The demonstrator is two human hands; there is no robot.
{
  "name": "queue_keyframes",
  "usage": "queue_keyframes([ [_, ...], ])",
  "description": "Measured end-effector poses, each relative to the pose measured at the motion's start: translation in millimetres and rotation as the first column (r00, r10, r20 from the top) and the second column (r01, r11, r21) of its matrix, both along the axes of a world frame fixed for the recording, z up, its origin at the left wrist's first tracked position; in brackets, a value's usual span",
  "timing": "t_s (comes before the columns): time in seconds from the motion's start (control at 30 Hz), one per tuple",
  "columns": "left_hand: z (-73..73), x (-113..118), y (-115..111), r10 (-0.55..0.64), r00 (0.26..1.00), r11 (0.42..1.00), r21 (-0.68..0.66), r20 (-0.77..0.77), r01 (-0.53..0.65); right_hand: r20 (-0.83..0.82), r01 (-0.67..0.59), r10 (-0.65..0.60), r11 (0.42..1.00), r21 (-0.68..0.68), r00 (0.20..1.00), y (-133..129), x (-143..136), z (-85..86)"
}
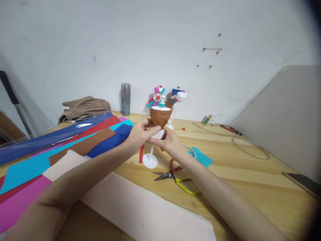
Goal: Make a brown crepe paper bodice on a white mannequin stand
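A small white dress form on a round stand [149, 161] stands in the middle of the table, its torso wrapped in brown material [160, 116] with a teal band at the neck. On its left side, my left hand [143, 132] is closed, the thumb pressing the lower edge of the brown wrap. My right hand [165, 138] grips the form's white lower part from the right, fingers partly hidden behind it. Scissors [170, 175] with red and yellow handles lie partly opened below my right forearm. Behind stand more small dress forms [157, 97] in colourful pieces.
Coloured sheets [82, 147] are spread on the left, and a pale pink sheet [145, 207] lies in front. A steel flask [125, 99] and brown cloth [86, 108] are at the back. On the right are a teal scrap [202, 157], a cable [240, 150] and a phone-like device [302, 183].
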State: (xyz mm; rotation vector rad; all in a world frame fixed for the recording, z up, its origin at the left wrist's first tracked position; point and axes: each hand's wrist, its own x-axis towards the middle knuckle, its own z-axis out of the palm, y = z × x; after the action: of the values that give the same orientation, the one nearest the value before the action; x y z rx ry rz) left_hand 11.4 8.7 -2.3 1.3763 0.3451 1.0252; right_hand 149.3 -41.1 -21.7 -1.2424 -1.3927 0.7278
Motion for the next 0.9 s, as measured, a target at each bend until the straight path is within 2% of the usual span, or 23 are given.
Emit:
queue_keyframes([
  [0.3,-3.4,1.6,7.0,-0.011,1.000,1.000,0.009,0.011,0.011,-0.048,0.005,-0.006,1.000,-0.024,0.999,-2.7,-4.7,3.9],
  [0.43,0.9,0.7,5.9,0.105,0.994,0.991,0.088,0.002,-0.105,-0.062,0.001,-0.002,1.000,-0.019,0.998,-1.5,-3.7,4.5],
  [0.6,3.0,0.3,4.7,0.260,0.966,0.948,0.184,0.013,-0.258,-0.067,-0.008,0.005,0.999,-0.051,0.998,0.3,0.1,2.3],
  [0.77,1.2,0.9,5.2,0.328,0.942,0.917,0.218,0.063,-0.334,-0.067,-0.044,0.041,0.998,-0.053,0.997,0.4,2.4,1.5],
  [0.9,0.6,1.7,5.6,0.325,0.943,0.922,0.201,0.068,-0.332,-0.066,-0.057,0.053,0.997,-0.052,0.996,1.9,4.3,1.8],
])
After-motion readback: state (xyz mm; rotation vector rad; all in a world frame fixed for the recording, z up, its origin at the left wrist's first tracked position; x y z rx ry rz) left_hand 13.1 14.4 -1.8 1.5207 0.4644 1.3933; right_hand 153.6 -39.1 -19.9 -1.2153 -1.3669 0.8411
